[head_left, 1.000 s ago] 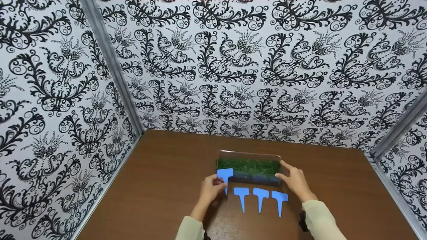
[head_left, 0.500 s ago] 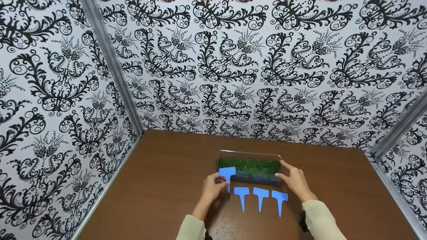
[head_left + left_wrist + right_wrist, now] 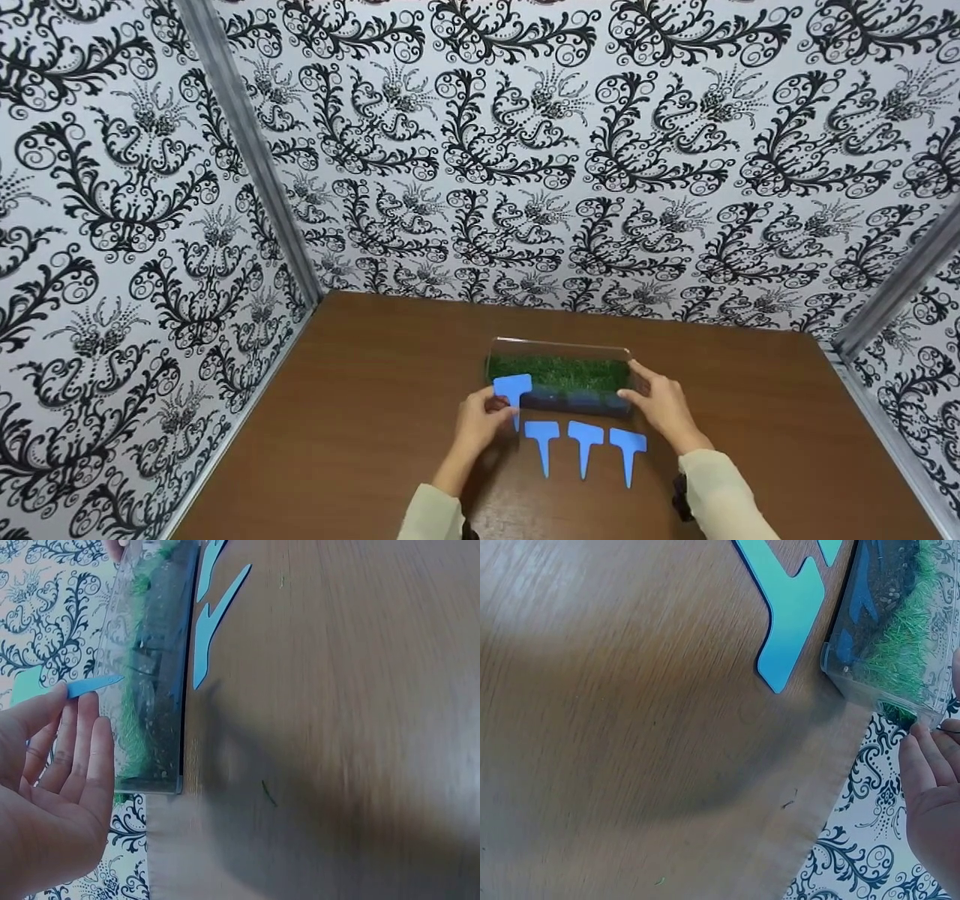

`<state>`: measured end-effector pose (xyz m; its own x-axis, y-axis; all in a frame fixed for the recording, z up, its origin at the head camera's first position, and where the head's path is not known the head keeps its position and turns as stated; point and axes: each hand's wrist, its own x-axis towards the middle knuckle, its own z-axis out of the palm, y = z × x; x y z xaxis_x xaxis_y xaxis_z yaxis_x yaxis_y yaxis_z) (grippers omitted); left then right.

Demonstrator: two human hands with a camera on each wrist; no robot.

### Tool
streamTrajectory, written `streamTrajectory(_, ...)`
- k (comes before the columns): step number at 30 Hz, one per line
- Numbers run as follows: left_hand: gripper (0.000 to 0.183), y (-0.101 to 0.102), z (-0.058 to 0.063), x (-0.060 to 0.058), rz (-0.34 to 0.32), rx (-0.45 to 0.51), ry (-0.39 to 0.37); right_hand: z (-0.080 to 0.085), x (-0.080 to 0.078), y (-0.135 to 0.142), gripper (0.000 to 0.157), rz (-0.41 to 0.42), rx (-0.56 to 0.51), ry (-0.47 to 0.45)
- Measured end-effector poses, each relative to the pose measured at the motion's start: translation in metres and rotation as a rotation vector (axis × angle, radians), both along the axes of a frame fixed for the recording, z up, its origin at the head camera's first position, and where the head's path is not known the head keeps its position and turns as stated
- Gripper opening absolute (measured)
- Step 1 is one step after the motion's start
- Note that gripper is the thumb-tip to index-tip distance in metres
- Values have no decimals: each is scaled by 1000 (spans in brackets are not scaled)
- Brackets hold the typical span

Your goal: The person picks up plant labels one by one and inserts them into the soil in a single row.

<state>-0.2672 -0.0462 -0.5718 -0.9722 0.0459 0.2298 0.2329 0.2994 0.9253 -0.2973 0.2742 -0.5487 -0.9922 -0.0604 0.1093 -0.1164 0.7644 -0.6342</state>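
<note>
Left hand [image 3: 478, 421] is pinching a blue T-shaped plant label [image 3: 512, 386] by its stem, the gap narrowing to the label's own thickness, the other fingers trailing loosely beside. Label is standing head up, tip pointing down, before the left end of a clear plastic box [image 3: 577, 403] holding green artificial grass [image 3: 570, 370]; cannot tell whether it is touching the front wall. Right hand [image 3: 666, 407] is holding the box's right end, thumb at the near corner, fingers reaching toward the far one; spread is fairly wide. Three matching labels [image 3: 586, 435] are lying flat in a row on the wooden table [image 3: 375, 390], just in front of the box. Label is looking like thin, stiff plastic: probably light, smooth, liable to be twisting in a slack pinch, weakest along the tapering stem. Upper stem, just under the crosspiece, is seeming the best hold, leaving the tip bare. Box is looking rigid and slick, likely heavier, perhaps brittle along its thin rim; an end wall is offering the firmer hold.
</note>
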Motion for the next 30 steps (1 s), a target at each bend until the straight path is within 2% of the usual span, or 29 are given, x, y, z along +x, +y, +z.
streamTrajectory(9,14,3,1,0,3,-22,-8,0,-1,-1,63,-7,-7,9)
streamTrajectory(16,15,4,1,1,-22,-4,-1,0,0,0,62,-2,-26,17)
streamTrajectory(30,15,9,3,1,-28,14,-18,0,-1,0,64,-6,-5,7)
